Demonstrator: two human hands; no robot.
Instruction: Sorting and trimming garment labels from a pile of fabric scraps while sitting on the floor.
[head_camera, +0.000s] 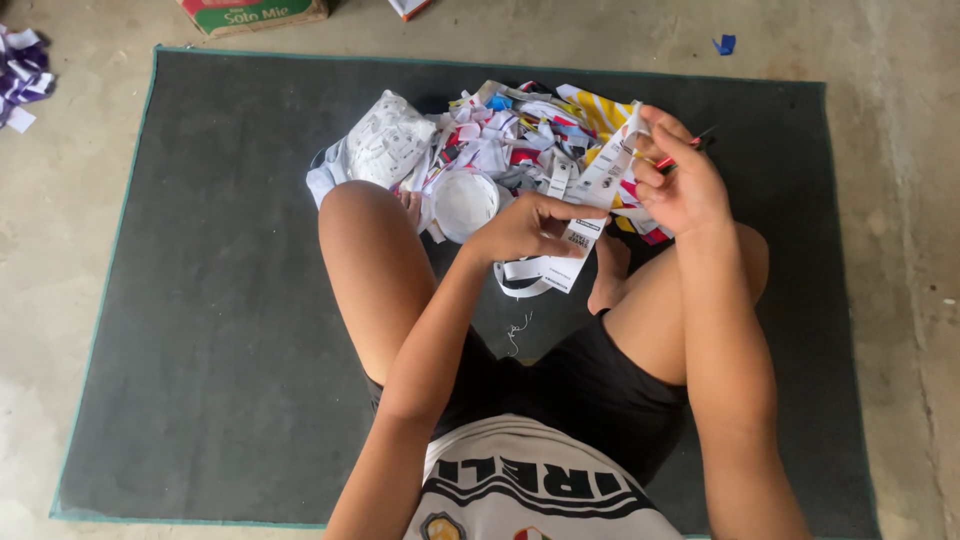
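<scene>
I sit cross-legged on a dark grey mat (220, 300). My left hand (525, 228) pinches the lower part of a long white printed label strip (598, 185). My right hand (675, 175) grips the strip's upper end and also holds a thin red-handled tool (690, 145) that looks like small scissors or a cutter. The strip hangs taut between both hands, its tail curling down to a loose strip (530, 275) by my foot. Behind my hands lies a heap of white, red and yellow label strips (510, 135).
A white round lid or roll (465, 203) and a white printed bag (385, 140) rest beside my left knee. A cardboard box (255, 14) stands at the top edge, purple-white scraps (20, 75) lie at far left, and a blue scrap (725, 44) is on the concrete floor.
</scene>
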